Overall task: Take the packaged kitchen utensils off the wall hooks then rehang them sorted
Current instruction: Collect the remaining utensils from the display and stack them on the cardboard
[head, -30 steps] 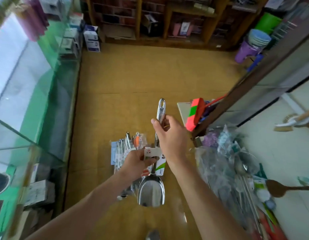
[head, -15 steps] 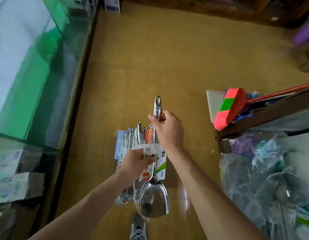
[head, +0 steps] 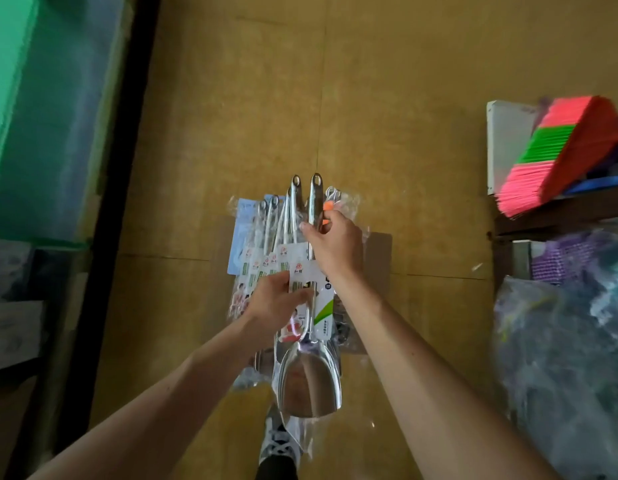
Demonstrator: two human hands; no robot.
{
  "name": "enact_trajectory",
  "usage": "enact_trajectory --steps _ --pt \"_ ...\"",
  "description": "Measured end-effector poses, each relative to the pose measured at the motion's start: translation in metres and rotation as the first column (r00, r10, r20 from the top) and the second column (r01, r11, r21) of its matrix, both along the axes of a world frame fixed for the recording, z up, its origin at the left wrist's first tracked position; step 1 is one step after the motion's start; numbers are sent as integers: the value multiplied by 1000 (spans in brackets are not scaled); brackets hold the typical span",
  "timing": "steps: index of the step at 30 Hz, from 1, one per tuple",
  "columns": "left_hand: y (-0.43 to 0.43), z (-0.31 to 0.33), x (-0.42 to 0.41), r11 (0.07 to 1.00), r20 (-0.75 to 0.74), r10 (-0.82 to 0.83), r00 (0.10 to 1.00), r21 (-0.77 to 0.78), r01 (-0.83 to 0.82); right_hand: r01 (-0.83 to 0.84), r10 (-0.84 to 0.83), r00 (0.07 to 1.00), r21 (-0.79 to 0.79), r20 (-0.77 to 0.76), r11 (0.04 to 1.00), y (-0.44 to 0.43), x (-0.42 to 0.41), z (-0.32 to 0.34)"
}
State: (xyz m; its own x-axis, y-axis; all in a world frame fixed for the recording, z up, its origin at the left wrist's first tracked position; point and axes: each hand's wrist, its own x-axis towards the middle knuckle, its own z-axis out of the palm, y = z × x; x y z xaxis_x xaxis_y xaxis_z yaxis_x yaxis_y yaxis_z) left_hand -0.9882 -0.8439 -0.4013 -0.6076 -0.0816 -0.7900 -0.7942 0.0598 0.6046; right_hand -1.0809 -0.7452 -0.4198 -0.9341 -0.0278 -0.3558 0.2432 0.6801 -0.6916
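Note:
A steel scoop with a white and green card label hangs upright over the floor. My right hand grips its handle just below the top. My left hand pinches the label at the scoop's neck. Behind the scoop, a bundle of packaged steel utensils fans out to the left, its handle tops level with the scoop's handle. Whether the left hand also holds that bundle is hidden by the scoop's label.
A glass counter with a dark frame runs along the left. A pink and green broom head lies on a shelf at the right, above bagged goods. My shoe stands on the brown floor below.
The view has tilted down toward the floor. The scoop has come level with the bundle, so its handle lines up with the other handles. Both hands keep their hold.

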Motion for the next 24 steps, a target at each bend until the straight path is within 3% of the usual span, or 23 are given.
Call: enact_trajectory --steps 9,17,21,24 --pt "-1 -54 4 992 -27 78 997 -96 -80 -36 32 999 115 37 993 -6 -4 -75" --pt "1 -44 13 955 -88 -122 989 -283 93 -158 156 987 265 31 951 -1 3 -60" --pt "-4 -19 4 858 -158 -258 953 -491 151 -159 177 983 280 -40 947 5 6 -35" --pt "-14 11 -4 693 -200 -450 870 -692 199 -125 169 977 290 -130 949 21 10 -6"
